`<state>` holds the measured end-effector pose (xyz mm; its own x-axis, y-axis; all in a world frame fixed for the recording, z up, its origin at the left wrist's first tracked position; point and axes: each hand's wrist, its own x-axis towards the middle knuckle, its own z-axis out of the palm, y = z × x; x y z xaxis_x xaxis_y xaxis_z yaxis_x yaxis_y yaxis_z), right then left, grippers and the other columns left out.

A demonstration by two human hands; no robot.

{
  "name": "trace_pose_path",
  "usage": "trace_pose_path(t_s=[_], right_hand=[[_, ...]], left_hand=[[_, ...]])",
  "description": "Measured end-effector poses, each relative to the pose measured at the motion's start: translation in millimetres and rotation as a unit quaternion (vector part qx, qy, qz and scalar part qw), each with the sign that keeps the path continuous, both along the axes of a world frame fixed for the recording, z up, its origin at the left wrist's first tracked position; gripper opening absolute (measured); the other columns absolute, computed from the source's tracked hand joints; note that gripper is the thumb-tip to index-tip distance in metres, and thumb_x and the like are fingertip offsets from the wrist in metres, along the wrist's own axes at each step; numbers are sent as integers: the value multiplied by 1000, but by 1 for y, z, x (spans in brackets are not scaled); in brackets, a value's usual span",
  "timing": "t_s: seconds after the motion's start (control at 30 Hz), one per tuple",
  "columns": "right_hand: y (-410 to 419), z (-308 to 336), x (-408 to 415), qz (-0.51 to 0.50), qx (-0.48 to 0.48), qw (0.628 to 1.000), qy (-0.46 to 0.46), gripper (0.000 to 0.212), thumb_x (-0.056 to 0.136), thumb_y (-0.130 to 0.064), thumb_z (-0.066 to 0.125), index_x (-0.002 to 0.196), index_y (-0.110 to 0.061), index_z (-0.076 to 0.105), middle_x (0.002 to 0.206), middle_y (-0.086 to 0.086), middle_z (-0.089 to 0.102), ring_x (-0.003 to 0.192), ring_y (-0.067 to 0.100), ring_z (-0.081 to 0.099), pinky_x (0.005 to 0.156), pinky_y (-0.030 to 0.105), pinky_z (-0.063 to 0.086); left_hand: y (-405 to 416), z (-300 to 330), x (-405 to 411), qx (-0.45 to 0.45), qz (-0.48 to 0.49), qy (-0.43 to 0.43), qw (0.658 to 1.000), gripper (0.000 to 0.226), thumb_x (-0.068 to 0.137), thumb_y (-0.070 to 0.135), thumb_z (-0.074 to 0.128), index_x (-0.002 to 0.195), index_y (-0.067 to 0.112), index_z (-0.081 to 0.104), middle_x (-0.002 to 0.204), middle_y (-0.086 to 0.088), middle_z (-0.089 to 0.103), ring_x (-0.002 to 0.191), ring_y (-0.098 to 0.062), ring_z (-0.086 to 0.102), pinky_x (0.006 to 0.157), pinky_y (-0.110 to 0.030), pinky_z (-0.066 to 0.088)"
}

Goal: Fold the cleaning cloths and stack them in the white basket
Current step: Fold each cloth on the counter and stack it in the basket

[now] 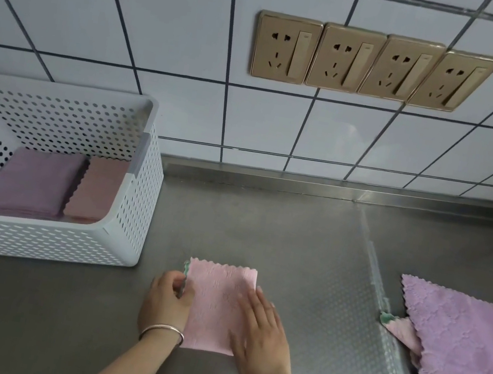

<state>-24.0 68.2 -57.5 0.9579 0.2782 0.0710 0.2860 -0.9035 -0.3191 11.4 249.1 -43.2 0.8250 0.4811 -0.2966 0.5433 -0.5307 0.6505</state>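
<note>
The right hand (260, 341) is lying flat, fingers straight, pressing the pink cloth (217, 307) onto the steel counter (264, 229). The left hand (167, 300) is pinching that cloth's left edge, where a green underside is peeking out. The cloth is looking folded and nearly ready to stack. To the right, a purple cloth (465, 357) is lying unfolded over another pink one, so at least two are waiting. Farther left, the basket (134, 200) is holding two folded piles side by side
</note>
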Motion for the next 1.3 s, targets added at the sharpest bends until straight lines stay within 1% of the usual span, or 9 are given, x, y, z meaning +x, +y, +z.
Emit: trace_pose_path(t_s=[0.17,0.33,0.73,0.93,1.03,1.1,1.13,1.2,1.3], right_hand=[[7,0,13,-10,-57,998,18,55,79,-35,39,128,-14,54,139,2,49,133,17,31,109,29,10],[11,-7,20,3,-72,997,0,54,82,-35,37,131,-13,47,142,2,46,145,13,-6,109,32,9],[20,-12,23,5,-89,996,16,53,83,-35,37,127,-13,57,138,4,51,145,15,-10,109,37,9],[18,-19,22,14,-82,996,9,56,81,-39,38,130,-17,48,137,2,52,138,19,20,109,37,12],[17,-10,24,3,-48,999,15,59,66,-43,57,120,-19,53,123,0,63,117,17,45,99,33,40],[18,-1,23,-70,6,997,42,63,52,-34,74,109,-18,52,104,-1,67,94,18,59,74,29,55],[17,2,22,-115,35,992,49,55,56,-29,74,106,-18,54,98,-1,65,87,19,61,70,28,55],[17,14,24,-214,79,966,118,38,78,-28,61,114,-18,54,106,-2,59,99,20,55,83,28,47],[17,14,24,-273,77,927,246,38,88,-38,47,121,-20,53,120,-3,52,114,17,43,94,27,38]], left_hand=[[1,-1,15,1,23,49,999,10,86,28,56,91,22,63,99,0,68,89,-27,62,70,-26,42],[2,-4,16,22,29,60,998,15,88,32,54,94,21,64,101,-2,68,88,-27,61,68,-26,40],[2,-2,13,54,36,72,995,18,92,35,46,80,23,48,83,-5,63,70,-27,52,62,-28,39],[5,-7,14,104,4,71,992,19,91,38,47,80,23,46,87,-5,65,76,-29,59,63,-29,43],[5,-6,13,82,21,57,995,16,88,40,50,84,25,48,96,-1,63,81,-28,59,66,-29,43],[6,-7,7,74,34,53,995,21,84,43,55,92,24,53,105,-2,58,92,-28,56,73,-33,45],[5,-7,3,80,37,61,994,26,81,45,58,95,23,56,110,-4,54,98,-28,53,77,-35,46],[0,-7,-9,95,33,87,991,37,75,50,64,99,23,59,116,-5,49,109,-28,47,84,-36,45],[-8,-2,-21,109,15,121,987,42,73,54,64,100,21,63,120,-6,45,115,-27,41,88,-34,41]])
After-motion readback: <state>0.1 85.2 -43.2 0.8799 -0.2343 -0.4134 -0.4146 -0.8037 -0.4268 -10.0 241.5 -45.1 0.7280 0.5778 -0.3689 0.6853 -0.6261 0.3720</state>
